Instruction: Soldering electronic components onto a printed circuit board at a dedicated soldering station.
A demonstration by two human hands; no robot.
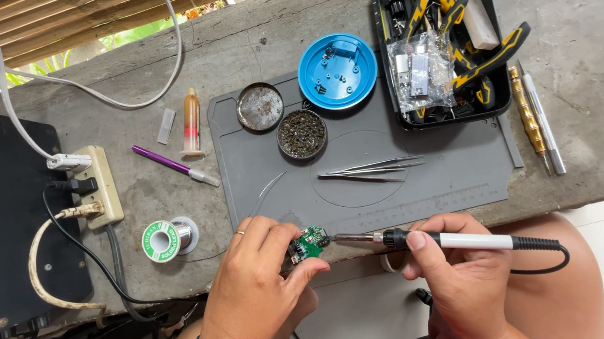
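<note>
We see the grey table (592,79) carrying a dark work mat (430,178). At its near edge our left hand (254,286), wrist bent inward, pinches a small green circuit board (310,243). Our right hand (454,265) grips a soldering iron (459,239) like a pen, tip touching the board.

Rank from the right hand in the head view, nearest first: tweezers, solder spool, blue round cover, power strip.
From the right hand, which holds the soldering iron:
1. Tweezers, on the grey mat just above the hand.
2. Blue round cover, at the mat's top edge, farther up.
3. Solder spool, left of the mat.
4. Power strip, far left beside the black box.
</note>
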